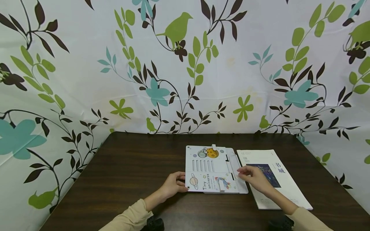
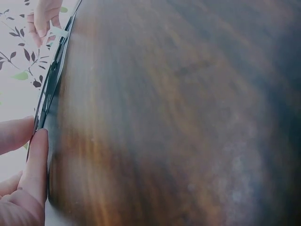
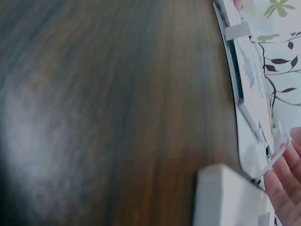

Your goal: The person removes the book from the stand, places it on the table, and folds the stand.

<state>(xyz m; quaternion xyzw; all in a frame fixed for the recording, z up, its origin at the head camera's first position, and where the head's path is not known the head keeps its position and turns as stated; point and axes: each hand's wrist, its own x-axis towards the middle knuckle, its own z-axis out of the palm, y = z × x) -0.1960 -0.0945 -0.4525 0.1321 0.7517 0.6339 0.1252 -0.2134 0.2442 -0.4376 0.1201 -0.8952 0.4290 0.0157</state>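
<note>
A flat white book stand (image 1: pixel 208 165), printed with planets, a rainbow and "Tiny universe", lies on the dark wooden table. At its left edge my left hand (image 1: pixel 173 183) pinches the board between thumb and fingers; the left wrist view shows fingers (image 2: pixel 38 160) on the thin edge. On the opposite side, my right hand (image 1: pixel 255 179) holds a thin translucent flap (image 3: pixel 276 160) at the stand's right edge between thumb and fingers. Small white clips (image 1: pixel 221 186) sit along the stand's front and back edges. The right fingertips partly hide the flap in the head view.
A white book (image 1: pixel 274 189) with a dark blue picture on its cover lies right of the stand, partly under my right forearm. The brown table (image 1: pixel 138 154) extends left of the stand. A patterned cloth (image 1: pixel 185 64) hangs behind the table.
</note>
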